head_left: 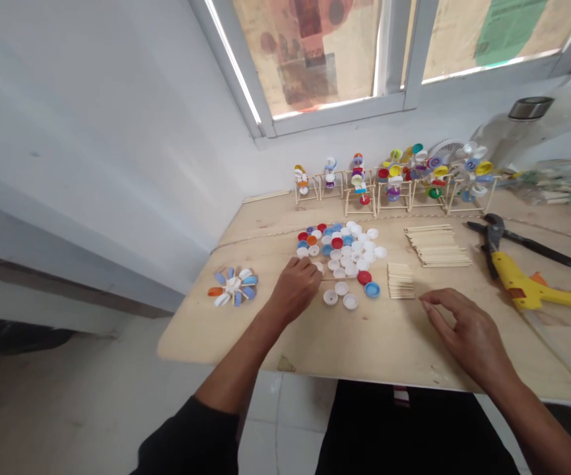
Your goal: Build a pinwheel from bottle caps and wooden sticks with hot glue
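Observation:
My left hand [296, 289] rests on the plywood board [364, 343] with its fingers curled at the near edge of a heap of white, blue and red bottle caps [340, 251]. It seems to pinch a white cap and a thin stick, though I cannot be sure. My right hand [466, 330] hovers over the board just right of a small stack of short wooden sticks [401, 280]. Its fingers are loosely bent and apart, with nothing in them.
A finished cap pinwheel [233, 287] lies at the left. A longer stick pile [436, 245], pliers [498, 234] and a yellow glue gun [533, 287] lie to the right. Several cap windmills on stick frames [394, 178] line the wall under the window.

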Demonstrator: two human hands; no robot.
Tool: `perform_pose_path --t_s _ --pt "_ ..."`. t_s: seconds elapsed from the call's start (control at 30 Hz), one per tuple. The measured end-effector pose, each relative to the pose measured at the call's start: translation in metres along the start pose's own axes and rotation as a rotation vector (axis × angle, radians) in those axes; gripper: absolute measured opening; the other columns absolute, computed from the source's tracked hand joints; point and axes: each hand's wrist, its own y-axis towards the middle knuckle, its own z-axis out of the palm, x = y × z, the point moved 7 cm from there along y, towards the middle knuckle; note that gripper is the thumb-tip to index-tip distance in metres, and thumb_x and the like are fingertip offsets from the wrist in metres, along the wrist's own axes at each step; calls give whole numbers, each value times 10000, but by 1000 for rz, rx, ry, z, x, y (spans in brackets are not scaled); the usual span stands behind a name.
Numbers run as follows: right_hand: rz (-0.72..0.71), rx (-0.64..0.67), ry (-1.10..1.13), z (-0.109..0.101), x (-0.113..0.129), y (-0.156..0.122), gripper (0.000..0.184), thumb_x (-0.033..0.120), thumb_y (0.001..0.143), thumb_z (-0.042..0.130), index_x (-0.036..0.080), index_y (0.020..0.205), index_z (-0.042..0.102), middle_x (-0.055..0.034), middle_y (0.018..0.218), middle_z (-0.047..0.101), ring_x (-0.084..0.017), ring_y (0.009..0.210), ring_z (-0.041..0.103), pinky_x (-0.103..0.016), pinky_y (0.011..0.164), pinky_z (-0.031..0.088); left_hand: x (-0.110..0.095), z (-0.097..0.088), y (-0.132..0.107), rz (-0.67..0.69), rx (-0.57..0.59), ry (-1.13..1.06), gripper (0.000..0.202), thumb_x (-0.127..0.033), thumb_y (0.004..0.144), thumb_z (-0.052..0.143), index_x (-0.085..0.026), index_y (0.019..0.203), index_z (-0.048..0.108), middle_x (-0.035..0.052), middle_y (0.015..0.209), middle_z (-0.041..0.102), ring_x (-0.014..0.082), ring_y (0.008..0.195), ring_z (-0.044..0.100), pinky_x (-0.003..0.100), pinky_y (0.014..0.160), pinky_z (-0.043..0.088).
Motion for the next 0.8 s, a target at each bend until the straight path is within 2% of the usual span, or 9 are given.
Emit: perform_pose_path --t_s 0.1,0.23,0.3,0.4,0.53,0.8 --pt "-87 -21 60 3 23 5 192 294 917 470 198 965 629 -54 956 691 -178 883 641 -300 771 482 -15 -15 -9 -29 -27 -15 204 -67 843 482 -160 698 593 75 677 609 209 705 532 360 707 396" --pt "-337 -40 15 8 67 7 218 221 919 486 170 1068 637 -91 1026 679 -202 954 606 -328 796 443 -52 -31 -13 8 -111 -127 225 -82 860 472 -176 676 562 44 645 592 188 652 514 332 651 388" --pt "-443 -10 -20 13 82 7 199 198 922 484 164 1012 659 -79 930 689 -190 874 604 -324 770 419 -65 -37 -13 4 -149 -189 229 -91 873 464 -179 681 554 39 655 592 180 652 516 327 644 387" --pt "-532 48 -86 21 87 5 218 193 935 467 167 906 682 -45 748 667 -157 722 572 -306 720 379 -73 -41 -13 -25 -197 -250 224 -116 890 461 -177 697 557 36 666 597 174 660 523 322 641 394" --pt "-551 101 -152 31 82 2 255 179 943 442 186 881 690 -26 666 635 -141 673 544 -293 709 341 -72 -35 -17 -83 -229 -348 184 -126 896 466 -169 775 598 41 710 637 173 701 555 322 659 426" --pt "-427 79 -58 44 82 -5 280 199 941 444 188 815 694 -6 596 619 -125 604 563 -281 677 345 -69 -20 -30 -194 -377 -425 190 -75 850 478 -177 854 638 61 781 692 189 790 617 351 709 488"
